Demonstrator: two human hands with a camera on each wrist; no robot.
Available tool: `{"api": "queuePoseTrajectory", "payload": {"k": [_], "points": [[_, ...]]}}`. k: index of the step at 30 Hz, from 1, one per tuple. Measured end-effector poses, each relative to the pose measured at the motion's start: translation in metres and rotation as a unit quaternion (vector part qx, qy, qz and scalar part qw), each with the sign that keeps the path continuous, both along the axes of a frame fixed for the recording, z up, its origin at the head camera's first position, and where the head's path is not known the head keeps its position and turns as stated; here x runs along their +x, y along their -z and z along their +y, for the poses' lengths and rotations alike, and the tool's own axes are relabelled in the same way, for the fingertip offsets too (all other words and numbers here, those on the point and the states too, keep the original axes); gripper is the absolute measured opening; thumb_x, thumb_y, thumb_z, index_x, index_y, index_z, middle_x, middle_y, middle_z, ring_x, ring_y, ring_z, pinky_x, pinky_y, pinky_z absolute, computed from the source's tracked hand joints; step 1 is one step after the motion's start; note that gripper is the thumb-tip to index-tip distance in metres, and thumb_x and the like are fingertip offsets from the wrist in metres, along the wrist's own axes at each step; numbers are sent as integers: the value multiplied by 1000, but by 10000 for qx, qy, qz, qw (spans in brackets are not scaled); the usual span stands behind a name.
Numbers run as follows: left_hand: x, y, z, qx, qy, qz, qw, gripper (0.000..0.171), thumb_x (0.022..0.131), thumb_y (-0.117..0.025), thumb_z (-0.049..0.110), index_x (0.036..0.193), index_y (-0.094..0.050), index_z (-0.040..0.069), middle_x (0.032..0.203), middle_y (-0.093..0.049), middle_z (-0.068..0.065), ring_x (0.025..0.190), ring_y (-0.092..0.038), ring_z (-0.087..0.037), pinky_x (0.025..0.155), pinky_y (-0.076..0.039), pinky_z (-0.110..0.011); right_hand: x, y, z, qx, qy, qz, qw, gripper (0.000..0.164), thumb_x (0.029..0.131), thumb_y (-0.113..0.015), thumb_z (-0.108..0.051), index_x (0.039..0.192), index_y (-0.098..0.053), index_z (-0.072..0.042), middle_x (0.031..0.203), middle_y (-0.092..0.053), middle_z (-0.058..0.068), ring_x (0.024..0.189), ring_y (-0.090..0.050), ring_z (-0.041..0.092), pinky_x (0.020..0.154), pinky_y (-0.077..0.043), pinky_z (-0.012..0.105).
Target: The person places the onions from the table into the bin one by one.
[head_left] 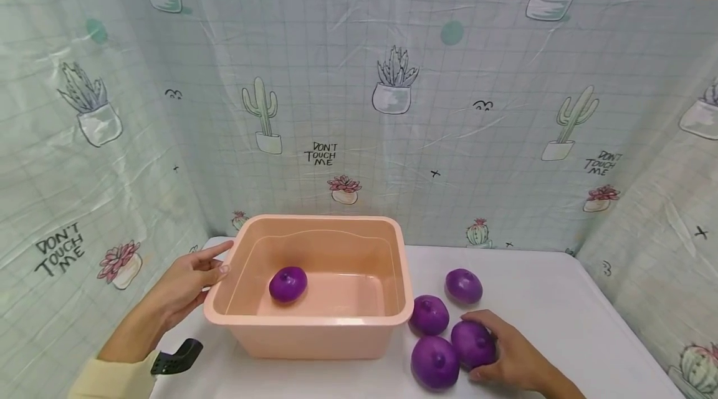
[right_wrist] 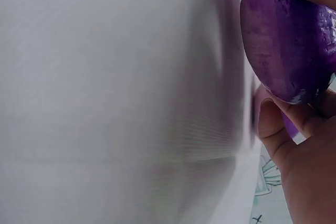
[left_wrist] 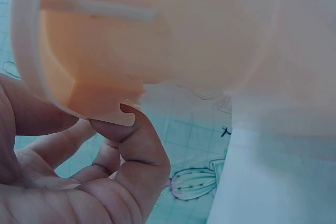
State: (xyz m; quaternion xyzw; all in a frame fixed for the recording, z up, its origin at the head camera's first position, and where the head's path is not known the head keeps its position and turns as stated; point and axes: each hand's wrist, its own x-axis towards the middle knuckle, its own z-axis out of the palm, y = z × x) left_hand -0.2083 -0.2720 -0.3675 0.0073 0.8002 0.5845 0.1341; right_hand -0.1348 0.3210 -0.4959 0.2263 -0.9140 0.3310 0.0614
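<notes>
A peach plastic bin (head_left: 314, 340) stands on the white table, with one round purple onion (head_left: 288, 284) lying inside toward its left. My left hand (head_left: 187, 280) is at the bin's left side. In the left wrist view its fingers (left_wrist: 147, 150) and thumb pinch the rim from below. To the right of the bin, my right hand (head_left: 513, 352) grips a purple onion (head_left: 472, 343) between thumb and fingers. The right wrist view has that glossy onion (right_wrist: 286, 40) up close, between the fingers. Beside it sit the front onion (head_left: 435, 363), another (head_left: 429, 315) close to the bin, and one farther back (head_left: 464, 286).
The white table (head_left: 561, 305) stretches out to the right of the onions. A plastic sheet (head_left: 348, 124) printed with cacti hangs behind the table and along both sides. A dark wristband (head_left: 178, 357) shows at the left sleeve.
</notes>
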Motion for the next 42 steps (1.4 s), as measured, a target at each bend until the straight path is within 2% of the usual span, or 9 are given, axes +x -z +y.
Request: {"api": "queuePoseTrajectory", "payload": {"k": [5, 10, 17, 23, 30, 37, 42], "points": [[-1, 0, 1, -22, -36, 35, 10000, 69, 108, -55, 15, 167, -20, 10, 110, -61, -5, 96, -64, -11, 82, -63, -29, 2, -12, -2, -1, 5, 190, 9998, 88, 62, -99, -37, 139, -60, -18, 127, -67, -3, 107, -59, -3, 77, -48, 22], [0, -1, 0, -63, -32, 27, 10000, 69, 108, -55, 16, 167, -20, 10, 110, -60, -5, 96, -64, -10, 82, -62, -29, 4, -24, -4, -103, -90, 465, 9988, 84, 64, -99, -33, 139, -61, -24, 126, -68, -2, 106, -60, -3, 76, -51, 22], [-1, -1, -1, -98, -27, 68, 9999, 69, 108, -55, 18, 167, -20, 11, 112, -60, -5, 96, -63, -10, 83, -62, -28, 3, -38, -5, -19, -118, 807, 9967, 83, 65, -99, -30, 138, -60, -27, 123, -66, -7, 104, -61, -1, 79, -55, 24], [0, -1, 0, -131, -42, -1, 9999, 69, 108, -56, 18, 167, -21, 12, 113, -61, -6, 99, -64, -10, 84, -62, -29, 3, -53, -11, 150, -117, 789, 9967, 83, 67, -98, -33, 140, -58, -29, 130, -63, -2, 112, -62, 1, 87, -58, 26], [-2, 0, 1, -33, -9, 15, 10000, 69, 108, -56, 18, 167, -21, 11, 110, -59, -5, 95, -63, -11, 83, -62, -29, -2, -71, -21, 378, -75, 766, 9963, 85, 66, -98, -40, 141, -58, -31, 134, -61, -6, 117, -61, 6, 89, -59, 30], [-3, 0, -3, 112, 162, 68, 9998, 71, 108, -56, 18, 167, -18, 10, 108, -62, -2, 95, -66, -8, 82, -63, -29, -12, -90, -31, 240, -381, 491, 9978, 83, 68, -97, -39, 141, -57, -32, 135, -60, -4, 114, -60, 5, 87, -58, 28], [-2, 0, -1, 121, 98, -21, 9999, 69, 108, -54, 16, 167, -18, 11, 109, -61, -3, 96, -66, -8, 82, -62, -29, -15, -101, -38, 166, -587, 458, 9971, 84, 67, -98, -36, 140, -58, -32, 138, -60, -3, 115, -60, 5, 88, -58, 28]]}}
